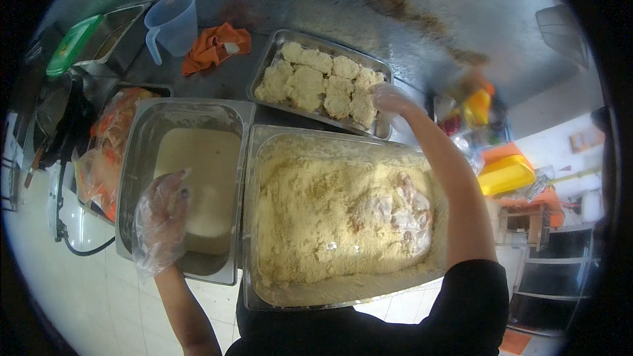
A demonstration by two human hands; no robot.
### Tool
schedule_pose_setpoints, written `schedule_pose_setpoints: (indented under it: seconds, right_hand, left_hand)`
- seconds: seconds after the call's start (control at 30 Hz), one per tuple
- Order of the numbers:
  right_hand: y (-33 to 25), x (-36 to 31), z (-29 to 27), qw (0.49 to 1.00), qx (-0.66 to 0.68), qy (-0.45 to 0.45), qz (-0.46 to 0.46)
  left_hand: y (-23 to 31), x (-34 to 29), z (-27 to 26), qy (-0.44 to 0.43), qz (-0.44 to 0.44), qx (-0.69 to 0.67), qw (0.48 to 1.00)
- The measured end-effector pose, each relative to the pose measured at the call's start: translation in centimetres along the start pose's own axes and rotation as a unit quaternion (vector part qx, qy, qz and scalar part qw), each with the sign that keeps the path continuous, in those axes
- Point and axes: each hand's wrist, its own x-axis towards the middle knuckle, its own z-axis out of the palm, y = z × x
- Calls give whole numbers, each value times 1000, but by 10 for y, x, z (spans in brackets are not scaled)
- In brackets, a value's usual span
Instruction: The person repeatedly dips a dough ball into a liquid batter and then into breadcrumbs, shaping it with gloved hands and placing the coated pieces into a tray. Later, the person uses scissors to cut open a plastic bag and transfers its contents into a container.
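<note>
My left hand (163, 221), in a clear plastic glove, hangs over a deep metal pan of pale, thin batter (214, 148). Its fingers point forward, somewhat apart, and nothing shows in them. Farther away, my right hand (391, 100), also gloved, is at the right end of a metal tray (264, 66) holding rows of breaded pieces. Its fingers close over a breaded piece (364, 107) at that end; the glove partly hides the grip. Between my arms stands a large clear tub (290, 296) of yellowish breading flour (303, 211). Pale coated pieces (410, 214) lie half buried at its right.
Left of the batter pan, a dark tray holds plastic-bagged reddish food (109, 151). A clear measuring jug (175, 23), an orange cloth (216, 49) and a metal container with a green lid (74, 46) stand at the back left. Yellow trays (506, 175) are at right.
</note>
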Motion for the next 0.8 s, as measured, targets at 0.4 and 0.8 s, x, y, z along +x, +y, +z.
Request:
schedule_pose_setpoints:
  seconds: [0.4, 0.8]
  right_hand:
    - [-18, -29, -8, 995, 34, -15, -98]
    - [-245, -252, -68, 983, 112, 26, -141]
  left_hand:
    - [-27, -7, 13, 7, -17, 13, 1000]
    - [-39, -6, 22, -36, 26, -107, 993]
